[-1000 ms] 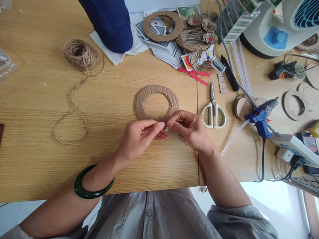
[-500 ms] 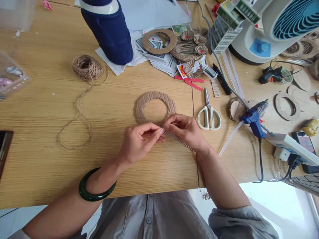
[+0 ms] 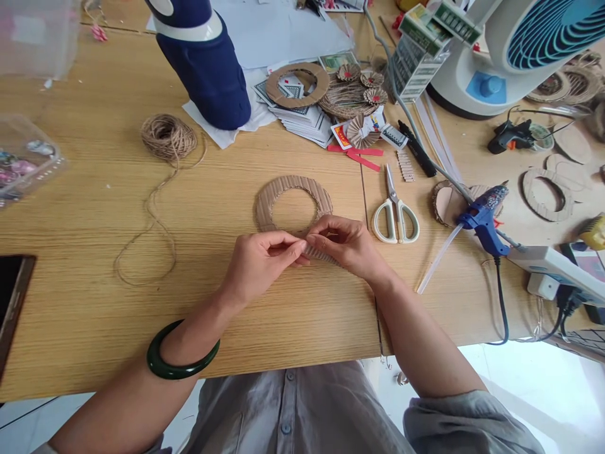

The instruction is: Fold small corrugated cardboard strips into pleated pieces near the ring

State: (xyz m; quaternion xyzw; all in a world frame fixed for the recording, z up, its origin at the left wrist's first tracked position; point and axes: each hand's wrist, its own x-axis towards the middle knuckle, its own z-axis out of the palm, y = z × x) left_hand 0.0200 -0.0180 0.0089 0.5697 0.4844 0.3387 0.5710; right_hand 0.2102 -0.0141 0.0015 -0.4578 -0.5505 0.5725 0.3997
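Head view: left hand (image 3: 255, 261), right hand (image 3: 348, 247), grips pinching corrugated cardboard strip (image 3: 321, 255). Apparently shaping it; next move needs precision.

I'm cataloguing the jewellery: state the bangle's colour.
The bangle is glossy dark green, best seen in the head view.

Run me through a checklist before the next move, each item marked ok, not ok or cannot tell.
1. Corrugated strip pinched by left hand and right hand: ok.
2. Strip's end in clear sight: not ok, fingers cover it.
3. Cardboard ring flat on the table: ok, its near edge partly hidden.
4. Scissors apart from the hands: ok.
5. Blue glue gun hot: cannot tell.
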